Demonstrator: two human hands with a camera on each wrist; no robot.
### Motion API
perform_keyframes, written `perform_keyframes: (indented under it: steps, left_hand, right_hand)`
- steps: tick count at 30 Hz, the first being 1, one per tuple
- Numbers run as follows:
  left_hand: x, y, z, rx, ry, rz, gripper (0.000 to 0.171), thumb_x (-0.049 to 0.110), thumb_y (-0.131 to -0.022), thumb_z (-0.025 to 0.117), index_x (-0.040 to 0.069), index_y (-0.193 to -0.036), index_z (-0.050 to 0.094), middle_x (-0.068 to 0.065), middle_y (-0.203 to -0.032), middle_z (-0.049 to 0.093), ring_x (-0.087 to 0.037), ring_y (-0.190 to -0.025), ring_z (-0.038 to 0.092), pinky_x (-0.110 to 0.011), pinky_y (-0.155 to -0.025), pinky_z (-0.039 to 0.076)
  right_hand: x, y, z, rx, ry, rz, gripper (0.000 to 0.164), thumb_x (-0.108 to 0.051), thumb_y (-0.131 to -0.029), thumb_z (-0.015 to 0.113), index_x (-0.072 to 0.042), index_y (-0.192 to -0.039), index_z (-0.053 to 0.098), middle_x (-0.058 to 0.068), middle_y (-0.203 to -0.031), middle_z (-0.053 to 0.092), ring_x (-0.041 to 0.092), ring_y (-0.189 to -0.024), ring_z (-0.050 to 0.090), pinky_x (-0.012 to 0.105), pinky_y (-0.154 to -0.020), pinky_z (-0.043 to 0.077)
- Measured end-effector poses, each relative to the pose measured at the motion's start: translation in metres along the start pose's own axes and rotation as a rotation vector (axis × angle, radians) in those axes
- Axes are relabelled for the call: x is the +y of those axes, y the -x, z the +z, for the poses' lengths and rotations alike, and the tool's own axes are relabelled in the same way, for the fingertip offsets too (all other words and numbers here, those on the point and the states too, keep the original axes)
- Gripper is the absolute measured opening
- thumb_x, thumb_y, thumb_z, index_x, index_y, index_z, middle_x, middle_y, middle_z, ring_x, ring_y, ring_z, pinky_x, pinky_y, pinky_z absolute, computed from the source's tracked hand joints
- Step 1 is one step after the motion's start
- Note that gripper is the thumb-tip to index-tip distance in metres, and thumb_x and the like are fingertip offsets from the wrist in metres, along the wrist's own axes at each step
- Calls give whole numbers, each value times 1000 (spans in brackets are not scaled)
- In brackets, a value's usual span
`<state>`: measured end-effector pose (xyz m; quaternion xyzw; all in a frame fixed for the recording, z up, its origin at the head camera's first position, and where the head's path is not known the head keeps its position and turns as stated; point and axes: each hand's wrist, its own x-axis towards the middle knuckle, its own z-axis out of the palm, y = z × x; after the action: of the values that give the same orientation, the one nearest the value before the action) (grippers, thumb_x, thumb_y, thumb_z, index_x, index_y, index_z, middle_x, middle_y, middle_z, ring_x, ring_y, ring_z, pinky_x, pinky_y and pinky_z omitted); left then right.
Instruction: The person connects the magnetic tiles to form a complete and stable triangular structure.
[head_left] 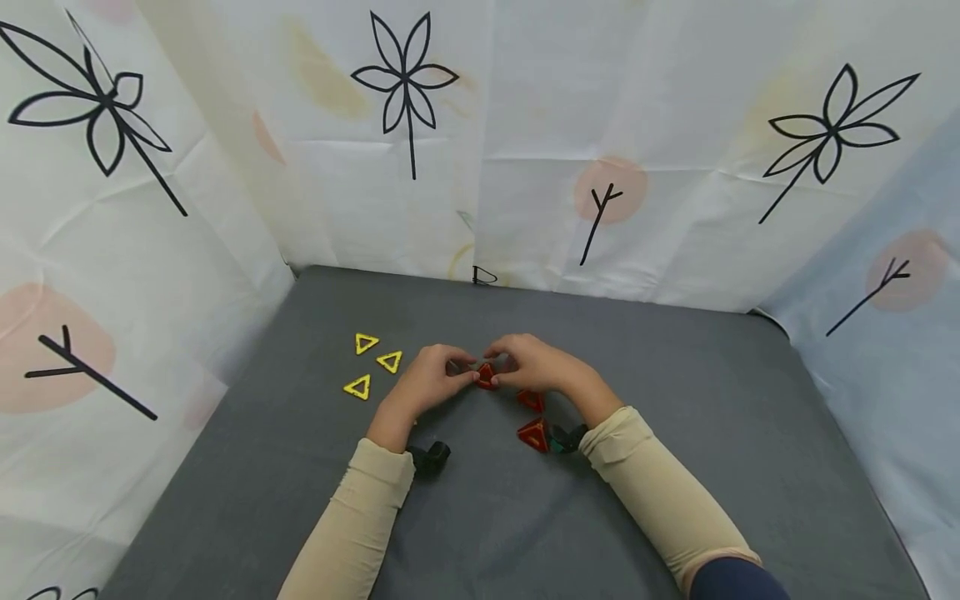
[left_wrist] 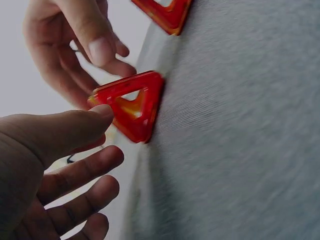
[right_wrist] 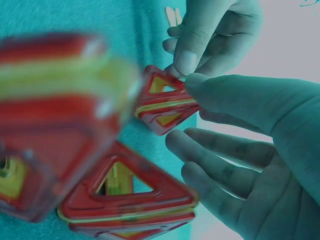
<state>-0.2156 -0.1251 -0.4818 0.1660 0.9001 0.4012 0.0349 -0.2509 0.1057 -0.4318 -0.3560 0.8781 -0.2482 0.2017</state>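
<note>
A small pyramid of red triangular magnetic tiles [head_left: 486, 377] sits between both hands on the grey cloth. My left hand [head_left: 430, 381] pinches one corner, its thumb [left_wrist: 90, 122] on the tile's face and its other fingers spread loosely below in the left wrist view. From the other side my right hand [head_left: 537, 365] pinches the pyramid, thumb at the corner. In the right wrist view, yellow shows along the pyramid's [right_wrist: 155, 107] seam. Two more red pyramids, a middle one [head_left: 531, 400] and a nearer one [head_left: 534, 435], stand close to the right wrist.
Three yellow triangular tiles, a far one [head_left: 365, 343], a right one [head_left: 390, 361] and a near one [head_left: 358, 387], lie left of the left hand. Black wrist cameras [head_left: 432, 459] hang under the wrists. A patterned white curtain [head_left: 525, 225] borders the grey surface [head_left: 675, 467].
</note>
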Motion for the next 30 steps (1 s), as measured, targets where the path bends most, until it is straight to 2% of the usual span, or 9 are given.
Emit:
perform_keyframes:
  steps: [7, 13, 18, 23, 27, 30]
  left_hand:
    - [-4, 6, -27, 36, 27, -31, 31, 25, -102, 74, 5, -127, 77, -11, -117, 77, -23, -94, 71, -44, -84, 59]
    - [-19, 23, -52, 99, 13, -57, 32, 26, -103, 74, 5, -127, 76, -11, -120, 76, -26, -100, 69, -45, -85, 58]
    - [-38, 41, -70, 129, -14, -86, 31, 23, -102, 74, 3, -126, 76, -13, -121, 76, -31, -107, 70, -51, -90, 58]
    - [-60, 64, -87, 113, -42, -149, 33, 24, -102, 75, 4, -128, 75, -16, -123, 74, -33, -109, 69, -51, -88, 58]
    - [-75, 84, -103, 107, -75, -184, 37, 26, -100, 77, 4, -129, 74, -17, -120, 74, -31, -105, 68, -49, -87, 56]
    - [-82, 92, -110, 96, -85, -212, 42, 29, -97, 81, 5, -130, 74, -16, -120, 74, -28, -104, 68, -46, -86, 55]
  right_hand:
    - [-11, 5, 2, 138, 5, -64, 38, -19, -104, 71, 0, -137, 66, 18, -134, 67, 27, -111, 71, 46, -97, 58]
    - [-31, 8, 18, 225, -65, -158, 31, -20, -104, 72, -6, -131, 70, 13, -125, 71, 19, -102, 72, 38, -91, 60]
    - [-47, 7, 37, 206, -145, -169, 32, -22, -104, 71, -5, -131, 70, 13, -126, 71, 18, -101, 73, 31, -87, 59]
    - [-53, 1, 59, 166, -192, -136, 34, -22, -103, 72, -3, -132, 71, 13, -127, 72, 17, -100, 72, 28, -87, 58]
    - [-57, -9, 74, 136, -224, -128, 35, -23, -102, 73, -4, -132, 71, 11, -124, 73, 13, -95, 70, 24, -83, 56]
    - [-60, -19, 80, 113, -245, -124, 38, -24, -101, 75, -5, -134, 71, 10, -123, 72, 7, -90, 68, 22, -80, 55]
